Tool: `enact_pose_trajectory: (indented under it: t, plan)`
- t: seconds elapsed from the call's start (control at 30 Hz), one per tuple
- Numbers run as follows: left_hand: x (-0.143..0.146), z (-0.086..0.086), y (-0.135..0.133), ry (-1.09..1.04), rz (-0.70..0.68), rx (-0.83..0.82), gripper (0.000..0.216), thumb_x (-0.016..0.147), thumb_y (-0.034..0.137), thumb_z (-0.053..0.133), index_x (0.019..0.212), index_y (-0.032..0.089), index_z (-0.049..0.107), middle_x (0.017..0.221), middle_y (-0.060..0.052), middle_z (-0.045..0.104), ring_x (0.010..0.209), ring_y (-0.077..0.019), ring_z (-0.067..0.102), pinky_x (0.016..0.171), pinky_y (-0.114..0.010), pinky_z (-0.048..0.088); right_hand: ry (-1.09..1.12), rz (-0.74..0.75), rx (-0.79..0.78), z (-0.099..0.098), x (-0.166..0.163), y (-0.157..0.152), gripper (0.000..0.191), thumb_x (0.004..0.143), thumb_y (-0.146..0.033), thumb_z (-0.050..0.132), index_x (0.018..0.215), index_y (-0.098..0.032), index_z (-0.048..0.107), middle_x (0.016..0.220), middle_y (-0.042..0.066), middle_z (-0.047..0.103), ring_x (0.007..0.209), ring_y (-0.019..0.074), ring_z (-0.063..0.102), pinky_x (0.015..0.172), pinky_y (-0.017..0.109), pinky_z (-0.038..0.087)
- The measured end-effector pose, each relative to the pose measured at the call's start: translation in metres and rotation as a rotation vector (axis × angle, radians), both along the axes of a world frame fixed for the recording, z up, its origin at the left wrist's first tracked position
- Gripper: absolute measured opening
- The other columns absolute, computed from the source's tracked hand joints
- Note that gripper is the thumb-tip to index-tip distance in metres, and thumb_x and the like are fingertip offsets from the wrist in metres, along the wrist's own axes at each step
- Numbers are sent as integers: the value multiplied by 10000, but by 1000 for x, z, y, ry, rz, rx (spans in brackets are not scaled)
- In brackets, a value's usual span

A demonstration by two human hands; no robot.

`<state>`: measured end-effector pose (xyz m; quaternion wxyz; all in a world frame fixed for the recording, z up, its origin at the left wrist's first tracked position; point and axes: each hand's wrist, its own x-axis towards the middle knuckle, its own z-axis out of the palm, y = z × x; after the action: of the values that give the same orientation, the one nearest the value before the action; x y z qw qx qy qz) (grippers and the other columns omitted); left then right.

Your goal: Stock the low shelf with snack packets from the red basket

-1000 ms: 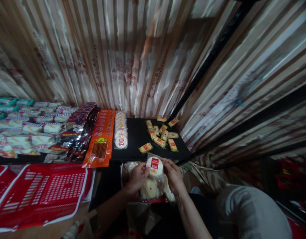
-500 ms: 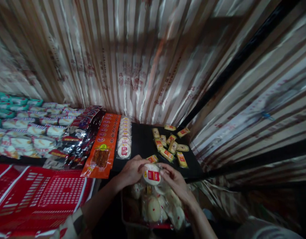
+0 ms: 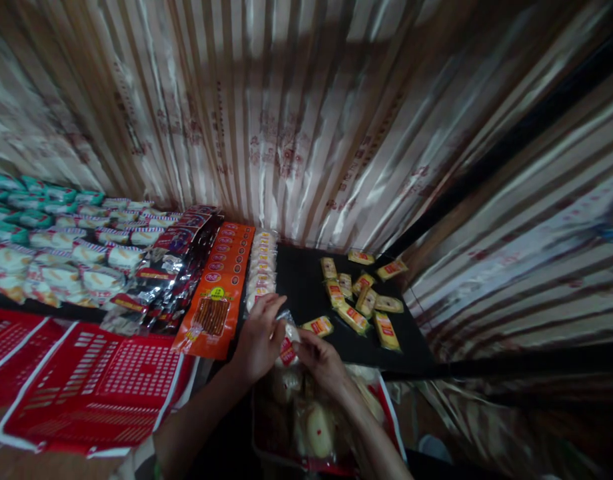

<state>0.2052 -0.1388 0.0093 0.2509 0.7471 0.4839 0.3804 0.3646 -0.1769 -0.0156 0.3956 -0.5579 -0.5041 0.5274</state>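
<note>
Both hands have carried the round wrapped cake (image 3: 288,345) up and forward from over the red basket (image 3: 389,412) to the black shelf (image 3: 301,293) edge, just below the row of matching cakes (image 3: 261,267). Left hand (image 3: 258,337) and right hand (image 3: 320,357) are clamped on it from either side, so it sits between their fingertips, tilted. Its red label shows, but the writing is too blurred to read

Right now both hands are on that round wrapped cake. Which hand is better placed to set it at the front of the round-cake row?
Left, probably. The left hand sits right below the row of round cakes; the right hand holds the cake from the far side.
</note>
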Motion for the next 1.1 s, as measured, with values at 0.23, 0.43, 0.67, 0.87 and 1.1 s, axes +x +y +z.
enact_pose_trajectory:
  t: [0.23, 0.43, 0.67, 0.87, 1.1]
  plan:
    - [-18, -50, -24, 42, 272, 165, 290, 865, 166, 384, 1088, 176, 568, 1175, -109, 532, 1121, -220, 502, 957, -414, 455, 23, -99, 11, -34, -37, 7, 327, 744, -464, 586, 915, -186, 605, 820, 35, 675, 751, 183, 623, 712, 314, 506]
    - [-20, -76, -36, 230, 234, 79, 353, 844, 130, 383, 1138, 170, 575, 1274, -105, 507, 1223, -246, 429, 1018, -425, 414, -296, -164, 111, -51, -44, 19, 289, 752, -461, 562, 866, -212, 654, 792, 32, 686, 742, 192, 619, 686, 307, 513]
    - [-19, -86, -27, 251, 197, 67, 387, 828, 99, 364, 1162, 154, 552, 1323, -107, 476, 1300, -254, 341, 1056, -453, 367, -555, -145, 112, -55, -49, 33, 254, 802, -378, 513, 910, -197, 655, 821, 38, 677, 745, 180, 617, 707, 285, 483]
    - [-19, -86, -22, 266, 156, 67, 357, 857, 110, 350, 1147, 130, 558, 1343, -127, 449, 1327, -262, 290, 1061, -454, 357, -860, -170, 78, -40, -61, 30, 330, 849, -318, 464, 1131, -187, 573, 1002, 80, 632, 830, 187, 620, 721, 274, 455]
    - [-17, -87, -20, 283, 174, 124, 334, 883, 120, 343, 1150, 122, 544, 1362, -151, 427, 1335, -273, 287, 1039, -460, 388, -919, -160, 115, -40, -67, 32, 332, 878, -301, 430, 1163, -179, 551, 1042, 82, 613, 912, 185, 620, 752, 251, 446]
